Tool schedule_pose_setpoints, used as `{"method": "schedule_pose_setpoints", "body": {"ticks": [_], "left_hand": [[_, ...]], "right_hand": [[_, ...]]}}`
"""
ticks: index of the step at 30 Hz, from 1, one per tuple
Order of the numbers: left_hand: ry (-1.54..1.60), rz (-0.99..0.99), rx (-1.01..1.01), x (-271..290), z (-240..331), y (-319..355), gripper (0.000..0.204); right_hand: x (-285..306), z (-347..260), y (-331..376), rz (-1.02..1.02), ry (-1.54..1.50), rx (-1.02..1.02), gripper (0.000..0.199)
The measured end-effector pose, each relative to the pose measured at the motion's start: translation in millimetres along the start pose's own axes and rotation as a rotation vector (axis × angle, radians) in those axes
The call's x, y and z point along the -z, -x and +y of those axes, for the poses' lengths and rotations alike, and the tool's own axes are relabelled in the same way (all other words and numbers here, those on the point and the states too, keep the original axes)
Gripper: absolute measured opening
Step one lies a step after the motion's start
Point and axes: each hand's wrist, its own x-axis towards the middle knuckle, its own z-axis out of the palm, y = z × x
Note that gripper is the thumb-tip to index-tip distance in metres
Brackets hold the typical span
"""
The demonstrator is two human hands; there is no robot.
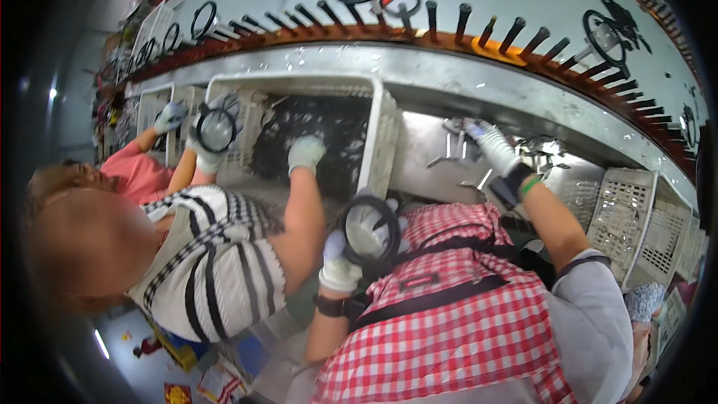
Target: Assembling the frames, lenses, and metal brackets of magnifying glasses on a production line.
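Landmark: the big white crate point(387, 123). The black-rimmed magnifier point(396, 218) is held upright just off the crate's near right corner, on the wearer's side. It is grasped by the gloved left hand point(340, 268); gloved fingers are seen through the lens, but contact with it can't be confirmed. Best carried by the rim, I'd say: smudges and scratches are avoided that way.

The gloved right hand point(495, 148) is stretched over the bench point(419, 176), right of the crate, fingertips down among loose metal parts point(551, 147). Whether anything is pinched there can't be told: too small and blurred. Single pieces are probably best lifted by one end, since the pile looks tangle-prone.

The magnifier should be held clear of the crate wall while the far reach is made; knocks are likely there. A co-worker's hand point(307, 154) is placed over the crate's dark contents, so elbow room on that side should be respected.
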Motion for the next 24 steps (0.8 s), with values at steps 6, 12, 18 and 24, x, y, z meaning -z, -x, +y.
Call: {"method": "schedule_pose_setpoints", "body": {"ticks": [6,12,18,24], "left_hand": [[0.152,-0.034,0.046,1,8,-18,0.096],[-0.012,-0.064,-0.044,-28,0,-46,0.103],[-0.175,-0.152,-0.146,-47,-14,-60,0.106],[-0.247,-0.109,-0.172,-48,-20,-61,0.115]], "right_hand": [[7,-106,110,-0.572,0.152,0.109,0.034],[-13,-138,167,-0.865,-0.078,0.052,0.051],[-27,-126,173,-0.850,-0.266,-0.038,0.055],[-32,-118,170,-0.819,-0.208,-0.045,0.041]]}}
